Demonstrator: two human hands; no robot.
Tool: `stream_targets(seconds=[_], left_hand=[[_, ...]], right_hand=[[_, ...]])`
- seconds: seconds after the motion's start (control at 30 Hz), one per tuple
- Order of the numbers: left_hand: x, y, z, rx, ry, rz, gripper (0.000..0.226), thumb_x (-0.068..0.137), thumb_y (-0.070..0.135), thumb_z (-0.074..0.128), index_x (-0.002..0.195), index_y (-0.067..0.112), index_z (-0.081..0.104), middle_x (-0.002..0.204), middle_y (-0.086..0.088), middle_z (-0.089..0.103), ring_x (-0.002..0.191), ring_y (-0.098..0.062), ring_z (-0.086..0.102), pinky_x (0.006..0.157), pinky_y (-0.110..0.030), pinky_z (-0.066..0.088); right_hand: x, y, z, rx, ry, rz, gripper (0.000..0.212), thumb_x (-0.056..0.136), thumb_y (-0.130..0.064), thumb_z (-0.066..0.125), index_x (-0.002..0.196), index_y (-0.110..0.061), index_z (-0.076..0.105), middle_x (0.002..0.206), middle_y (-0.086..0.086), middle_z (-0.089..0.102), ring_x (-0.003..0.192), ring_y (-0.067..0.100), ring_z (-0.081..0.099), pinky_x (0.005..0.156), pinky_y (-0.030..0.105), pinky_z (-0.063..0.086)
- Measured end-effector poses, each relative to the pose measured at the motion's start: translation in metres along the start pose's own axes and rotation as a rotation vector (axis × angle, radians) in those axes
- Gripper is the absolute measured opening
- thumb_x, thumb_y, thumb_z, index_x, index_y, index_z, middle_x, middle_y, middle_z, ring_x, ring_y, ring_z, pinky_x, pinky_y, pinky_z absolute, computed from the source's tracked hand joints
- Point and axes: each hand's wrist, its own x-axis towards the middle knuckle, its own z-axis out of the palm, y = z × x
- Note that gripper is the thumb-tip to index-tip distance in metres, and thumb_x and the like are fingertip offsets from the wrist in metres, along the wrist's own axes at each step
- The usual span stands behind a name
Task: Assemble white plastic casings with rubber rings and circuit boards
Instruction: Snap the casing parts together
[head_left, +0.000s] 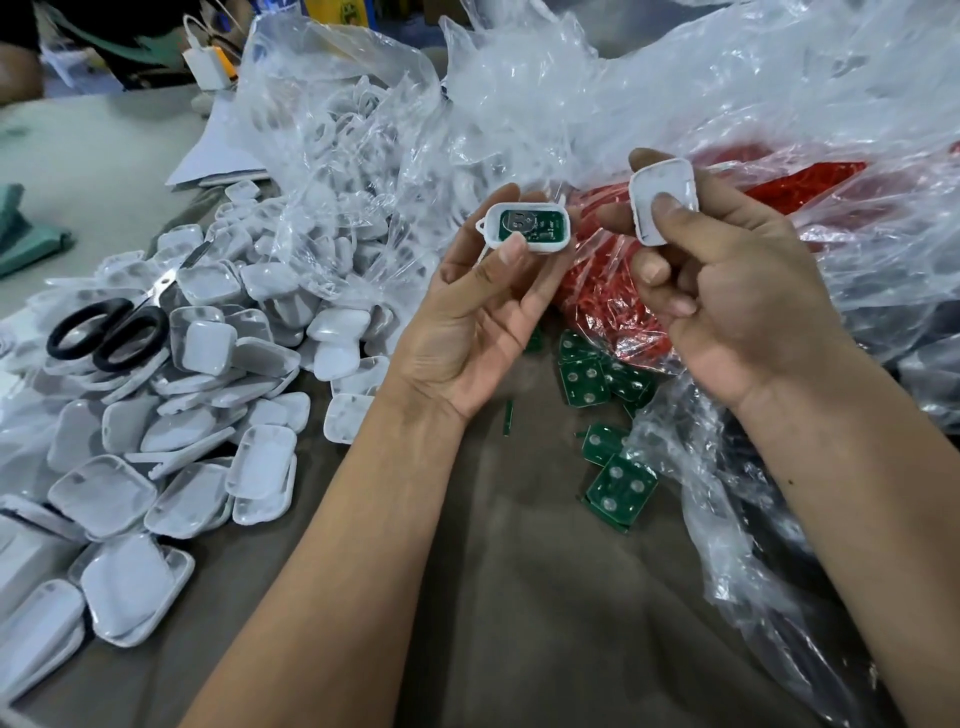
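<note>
My left hand (470, 317) pinches a white casing half (540, 247) between thumb and fingers; a green circuit board (527, 223) sits inside it, face up. My right hand (727, 301) grips a second white casing piece (662, 200), a lid, its thumb pressing on the lid's face. The two pieces are apart, about a hand's width between them. Loose green circuit boards (618, 486) lie on the table below my hands. A clear bag of red rubber rings (613, 312) lies behind and between my hands.
A large heap of white casing lids (197, 441) covers the table's left side, with black-handled scissors (111, 332) on top. Clear plastic bags (571, 88) of more casings fill the back and right. A white charger (208, 65) stands at the far back.
</note>
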Motion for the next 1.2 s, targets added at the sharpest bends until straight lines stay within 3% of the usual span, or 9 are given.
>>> stream_targets(seconds=[0.13, 0.27, 0.37, 0.47, 0.6, 0.7, 0.87, 1.07, 1.2], left_hand=[[0.000, 0.000, -0.001, -0.009, 0.037, -0.006, 0.041, 0.073, -0.005, 0.071, 0.113, 0.003, 0.070, 0.113, -0.019, 0.073, 0.111, -0.032, 0.068, 0.097, -0.042, 0.057], [0.002, -0.001, -0.002, 0.024, 0.041, -0.016, 0.044, 0.069, -0.007, 0.077, 0.111, 0.004, 0.072, 0.113, -0.018, 0.073, 0.112, -0.030, 0.067, 0.100, -0.042, 0.053], [0.003, -0.002, -0.005, 0.038, 0.040, -0.013, 0.041, 0.071, -0.007, 0.073, 0.110, 0.004, 0.072, 0.110, -0.017, 0.075, 0.106, -0.029, 0.071, 0.100, -0.040, 0.054], [0.003, -0.002, -0.006, 0.065, 0.039, 0.011, 0.036, 0.073, -0.010, 0.069, 0.105, 0.004, 0.075, 0.112, -0.017, 0.074, 0.105, -0.028, 0.072, 0.094, -0.035, 0.060], [0.005, -0.004, -0.006, 0.203, 0.053, 0.088, 0.041, 0.069, -0.013, 0.071, 0.107, 0.005, 0.069, 0.115, -0.015, 0.072, 0.107, -0.026, 0.071, 0.090, -0.030, 0.060], [0.005, -0.013, -0.004, 0.392, 0.109, 0.201, 0.043, 0.067, -0.014, 0.076, 0.105, 0.004, 0.067, 0.107, -0.013, 0.075, 0.101, -0.024, 0.072, 0.083, -0.028, 0.060], [0.005, -0.025, -0.005, 0.660, 0.197, 0.346, 0.042, 0.072, -0.020, 0.078, 0.108, -0.005, 0.064, 0.101, -0.013, 0.077, 0.097, -0.026, 0.074, 0.082, -0.034, 0.061], [0.004, -0.031, -0.003, 0.735, 0.241, 0.383, 0.046, 0.069, -0.019, 0.082, 0.110, -0.007, 0.065, 0.103, -0.014, 0.077, 0.096, -0.023, 0.075, 0.083, -0.033, 0.061], [0.007, -0.033, -0.002, 0.757, 0.295, 0.384, 0.048, 0.064, -0.014, 0.088, 0.107, -0.002, 0.069, 0.104, -0.014, 0.076, 0.096, -0.024, 0.074, 0.084, -0.039, 0.061]], right_hand=[[0.003, -0.001, -0.002, 0.230, -0.074, 0.158, 0.037, 0.108, -0.006, 0.037, 0.133, -0.004, 0.064, 0.086, 0.008, 0.058, 0.065, 0.010, 0.044, 0.049, 0.018, 0.033], [0.001, -0.002, -0.001, 0.336, -0.171, 0.183, 0.030, 0.106, -0.015, 0.047, 0.108, 0.002, 0.072, 0.086, 0.005, 0.055, 0.069, 0.009, 0.044, 0.052, 0.020, 0.036], [0.001, -0.002, -0.001, 0.348, -0.153, 0.181, 0.033, 0.105, -0.006, 0.044, 0.125, 0.013, 0.063, 0.094, 0.010, 0.056, 0.071, 0.009, 0.049, 0.053, 0.020, 0.039], [0.003, -0.002, -0.003, 0.238, -0.082, 0.111, 0.028, 0.100, 0.002, 0.052, 0.123, 0.008, 0.066, 0.092, 0.009, 0.065, 0.075, 0.011, 0.057, 0.057, 0.019, 0.044], [0.003, -0.003, -0.004, 0.097, 0.017, -0.008, 0.038, 0.081, -0.006, 0.071, 0.118, 0.002, 0.067, 0.098, 0.012, 0.075, 0.074, 0.012, 0.059, 0.055, 0.016, 0.044], [0.002, -0.002, -0.003, 0.009, 0.055, -0.074, 0.033, 0.089, -0.005, 0.071, 0.122, 0.000, 0.070, 0.102, 0.016, 0.073, 0.072, 0.012, 0.057, 0.056, 0.017, 0.043], [0.003, 0.005, -0.001, -0.146, 0.065, -0.220, 0.023, 0.093, -0.001, 0.073, 0.115, 0.000, 0.072, 0.083, 0.009, 0.072, 0.069, 0.015, 0.062, 0.057, 0.019, 0.046], [0.003, 0.009, 0.003, -0.321, 0.096, -0.337, 0.013, 0.088, -0.004, 0.080, 0.101, -0.003, 0.078, 0.082, 0.013, 0.076, 0.064, 0.017, 0.067, 0.061, 0.022, 0.051], [0.001, 0.010, 0.003, -0.471, 0.121, -0.403, 0.008, 0.089, -0.005, 0.079, 0.089, -0.013, 0.079, 0.069, 0.000, 0.074, 0.056, 0.012, 0.066, 0.062, 0.027, 0.053]])
